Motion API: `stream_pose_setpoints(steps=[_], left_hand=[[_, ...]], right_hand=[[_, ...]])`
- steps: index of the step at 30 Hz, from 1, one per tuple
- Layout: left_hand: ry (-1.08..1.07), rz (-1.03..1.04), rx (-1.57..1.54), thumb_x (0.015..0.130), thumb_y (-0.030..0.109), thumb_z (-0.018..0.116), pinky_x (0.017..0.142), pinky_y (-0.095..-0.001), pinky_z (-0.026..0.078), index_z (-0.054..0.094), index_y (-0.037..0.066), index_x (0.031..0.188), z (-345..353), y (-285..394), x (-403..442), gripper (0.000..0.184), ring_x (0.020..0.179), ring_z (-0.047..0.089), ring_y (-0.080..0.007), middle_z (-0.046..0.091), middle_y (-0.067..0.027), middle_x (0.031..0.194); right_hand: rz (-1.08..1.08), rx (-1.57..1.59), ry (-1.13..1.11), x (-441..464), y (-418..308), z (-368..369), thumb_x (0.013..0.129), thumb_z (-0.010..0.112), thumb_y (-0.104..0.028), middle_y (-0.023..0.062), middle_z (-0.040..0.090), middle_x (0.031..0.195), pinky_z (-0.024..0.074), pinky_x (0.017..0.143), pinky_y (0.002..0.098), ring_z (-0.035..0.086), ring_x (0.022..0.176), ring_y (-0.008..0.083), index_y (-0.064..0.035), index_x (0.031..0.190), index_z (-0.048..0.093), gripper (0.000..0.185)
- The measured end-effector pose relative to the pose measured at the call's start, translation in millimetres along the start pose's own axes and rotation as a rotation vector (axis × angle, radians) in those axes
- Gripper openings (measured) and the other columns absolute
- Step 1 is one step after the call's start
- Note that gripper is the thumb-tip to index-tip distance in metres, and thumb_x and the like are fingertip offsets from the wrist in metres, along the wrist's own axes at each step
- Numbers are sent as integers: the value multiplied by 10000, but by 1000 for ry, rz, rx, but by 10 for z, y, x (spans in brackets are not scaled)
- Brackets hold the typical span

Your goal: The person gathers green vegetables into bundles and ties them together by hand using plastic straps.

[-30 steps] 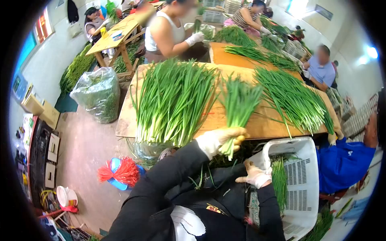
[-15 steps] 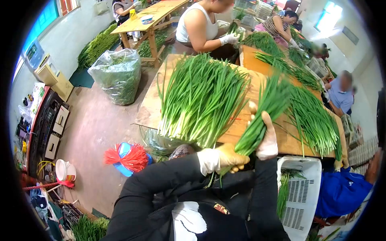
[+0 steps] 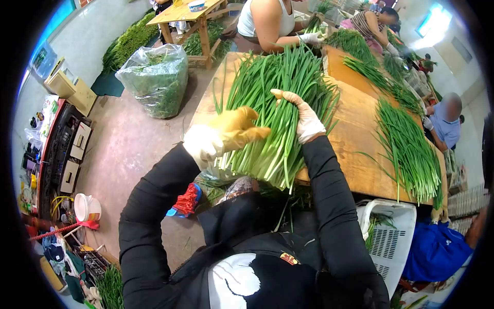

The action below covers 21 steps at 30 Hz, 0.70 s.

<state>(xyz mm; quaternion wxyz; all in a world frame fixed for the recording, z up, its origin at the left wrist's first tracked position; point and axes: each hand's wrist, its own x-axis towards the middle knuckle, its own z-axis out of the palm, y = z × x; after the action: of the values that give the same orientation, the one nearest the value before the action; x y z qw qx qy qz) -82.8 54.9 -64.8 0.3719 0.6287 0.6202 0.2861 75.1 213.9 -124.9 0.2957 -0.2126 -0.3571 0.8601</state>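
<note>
A wide pile of garlic chives (image 3: 252,98) lies on the wooden table, green leaves pointing away and pale stem ends toward me. My right hand (image 3: 301,114), in a pale glove, is curled around a bunch of chives (image 3: 288,110) on the right part of this pile. My left hand (image 3: 229,134), in a yellowish glove with a white cuff, hovers at the pile's left side over the stems. Its fingers are apart and bent, with nothing seen in them. A second stack of chives (image 3: 409,149) lies farther right on the table.
A white crate (image 3: 388,239) stands below the table edge at right, beside a blue bag (image 3: 437,250). Red ties (image 3: 186,201) sit low at left. A clear plastic bag (image 3: 154,82) of greens stands on the floor. A co-worker in a white top (image 3: 265,26) sits across the table.
The bunch held near my body has moved up and left onto the pile, with my right hand around it. My left hand has let go and moved up and left.
</note>
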Motion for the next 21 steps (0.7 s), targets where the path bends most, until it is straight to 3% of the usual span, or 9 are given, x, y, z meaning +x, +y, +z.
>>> stream_pose_setpoints(steps=[3, 6, 9, 13, 14, 15, 16, 17, 21], left_hand=[[242, 317, 134, 805, 206, 616, 727, -299, 468, 557, 45, 1019, -5, -32, 131, 275, 808, 591, -194, 618, -80, 874], [232, 978, 564, 756, 220, 622, 811, -365, 447, 592, 88, 990, 177, 138, 261, 271, 938, 551, -251, 599, -49, 973], [95, 1080, 609, 789, 309, 556, 919, -377, 360, 573, 120, 1014, 504, -5, 376, 295, 1104, 435, -201, 511, -53, 1122], [-132, 849, 687, 822, 320, 502, 1030, -395, 243, 535, 132, 1044, 673, -193, 448, 293, 1175, 381, -206, 500, -6, 1116], [-101, 898, 617, 823, 318, 501, 1031, -396, 245, 555, 129, 1017, 726, -287, 491, 276, 1178, 381, -207, 512, -10, 1112], [-69, 944, 546, 825, 317, 499, 1032, -397, 246, 576, 126, 991, 744, -325, 509, 264, 1181, 381, -207, 524, -15, 1108], [-66, 945, 541, 825, 317, 499, 1032, -397, 246, 576, 126, 991, 762, -336, 517, 264, 1181, 381, -207, 524, -15, 1108], [-92, 919, 542, 828, 316, 496, 1031, -400, 249, 592, 122, 961, 760, -301, 521, 254, 1177, 388, -212, 531, -19, 1111], [-88, 914, 483, 838, 311, 489, 1029, -406, 253, 613, 110, 912, 782, -296, 539, 247, 1170, 403, -227, 534, -28, 1123]], right_hand=[[-42, -56, 37, 33, 96, -71, 767, 607, -171, 42, 632, 941, 396, 897, 292, 547, 922, 139, -11, 961, 626, 252], [-24, -68, 64, 21, 125, -72, 764, 614, -167, 37, 615, 1013, 319, 967, 296, 493, 1030, 140, -3, 946, 627, 245], [46, -93, 125, -53, 43, 21, 752, 645, -160, -3, 611, 921, 432, 807, 268, 542, 836, 120, -51, 1014, 601, 288], [-302, -444, 398, 42, -179, -131, 648, 767, -260, 103, 552, 1074, 312, 963, 345, 470, 1030, 206, -3, 1100, 496, 587], [-431, -602, 621, 157, -270, -313, 690, 735, -264, 145, 494, 1171, 311, 969, 344, 443, 1085, 222, 17, 1204, 404, 673], [-458, -797, 541, 154, -523, -368, 753, 676, -232, 185, 396, 1275, 311, 975, 343, 400, 1150, 229, 11, 1315, 259, 741], [-875, -817, 616, 227, -537, -379, 770, 635, -139, 199, 353, 1300, 336, 964, 321, 375, 1188, 272, -9, 1318, 253, 680], [-1139, -1018, 628, 180, -625, -174, 795, 602, -125, 169, 470, 1209, 373, 920, 302, 470, 1090, 239, -30, 1219, 416, 472], [-885, -1761, -10, 107, -532, 342, 791, 620, -241, 98, 609, 972, 423, 823, 353, 565, 888, 225, -72, 948, 626, 231]])
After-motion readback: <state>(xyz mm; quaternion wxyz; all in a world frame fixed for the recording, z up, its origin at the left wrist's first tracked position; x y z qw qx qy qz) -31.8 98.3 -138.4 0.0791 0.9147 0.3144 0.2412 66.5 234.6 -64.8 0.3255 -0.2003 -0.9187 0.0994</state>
